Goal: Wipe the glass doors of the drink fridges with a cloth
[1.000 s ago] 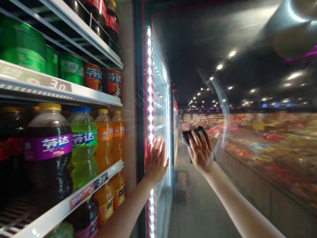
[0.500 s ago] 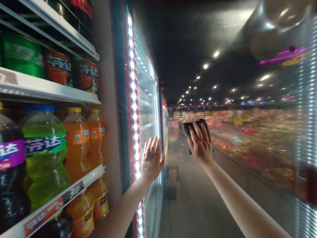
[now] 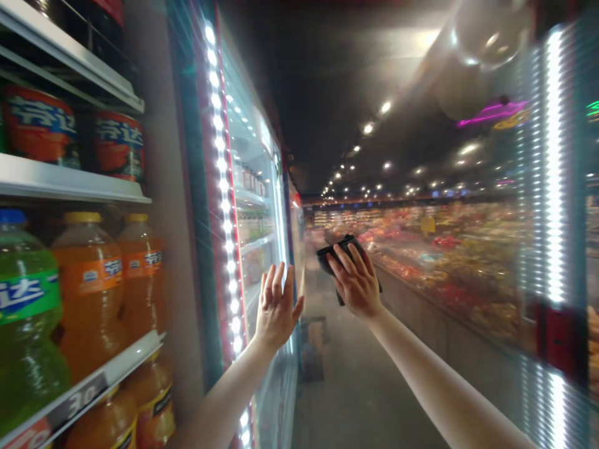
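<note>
Bottles (image 3: 91, 299) stand on the shelf (image 3: 138, 352) at near left. Beyond, the left hand (image 3: 276, 308) is open, fingers extended, near the light strip (image 3: 224, 187). The right hand (image 3: 358, 284) spreads over a black item (image 3: 326, 251); grip cannot be determined.

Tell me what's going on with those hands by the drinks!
A person has both arms stretched out. The right grip has its fingers over a dark pad; exactly what it is, I can't tell. The left grip is open, with nothing seen in it. Bottles and cans stand on shelves at the picture's left.
</note>
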Action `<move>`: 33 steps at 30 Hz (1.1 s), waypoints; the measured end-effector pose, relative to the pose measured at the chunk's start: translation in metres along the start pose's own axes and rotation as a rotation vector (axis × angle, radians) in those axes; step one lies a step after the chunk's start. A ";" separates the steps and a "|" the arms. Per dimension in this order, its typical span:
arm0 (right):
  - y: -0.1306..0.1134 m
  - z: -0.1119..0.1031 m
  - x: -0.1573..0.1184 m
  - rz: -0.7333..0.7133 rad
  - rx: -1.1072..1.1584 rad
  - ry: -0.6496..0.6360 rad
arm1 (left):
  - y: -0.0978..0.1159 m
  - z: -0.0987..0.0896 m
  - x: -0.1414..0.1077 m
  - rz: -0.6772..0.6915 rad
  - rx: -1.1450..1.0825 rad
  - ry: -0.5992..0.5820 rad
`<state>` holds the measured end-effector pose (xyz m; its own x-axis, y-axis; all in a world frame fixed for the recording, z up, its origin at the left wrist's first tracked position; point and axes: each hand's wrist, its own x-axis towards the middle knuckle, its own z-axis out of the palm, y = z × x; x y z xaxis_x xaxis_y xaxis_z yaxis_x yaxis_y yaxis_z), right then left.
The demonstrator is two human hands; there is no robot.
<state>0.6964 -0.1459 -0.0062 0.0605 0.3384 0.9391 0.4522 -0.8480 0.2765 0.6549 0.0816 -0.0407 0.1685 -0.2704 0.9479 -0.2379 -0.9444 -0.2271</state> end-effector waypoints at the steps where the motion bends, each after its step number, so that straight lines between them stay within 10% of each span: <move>1: 0.017 -0.005 -0.005 0.043 -0.020 0.005 | 0.003 0.002 0.002 0.010 -0.001 0.002; 9: 0.127 -0.028 -0.040 0.574 -0.036 0.284 | 0.020 0.010 0.011 0.037 0.022 0.016; 13: 0.083 -0.016 -0.020 0.649 0.020 0.293 | 0.023 0.009 0.012 0.028 0.028 0.023; 17: 0.018 -0.002 0.000 0.261 -0.007 0.095 | 0.028 0.009 0.018 0.048 0.010 0.017; 20: 0.013 -0.003 0.001 0.047 0.006 0.001 | 0.037 0.012 0.028 0.045 -0.013 0.023; 30: 0.207 -0.051 -0.083 0.491 -0.100 0.182 | 0.065 0.024 0.043 0.046 -0.002 -0.037; 33: 0.229 -0.051 -0.094 0.701 -0.070 0.383 | 0.065 0.025 0.043 0.051 -0.003 -0.039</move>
<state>0.7489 -0.3927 -0.0203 -0.0058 -0.4359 0.9000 0.3645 -0.8390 -0.4040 0.6704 0.0040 -0.0202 0.1931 -0.3252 0.9257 -0.2497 -0.9287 -0.2742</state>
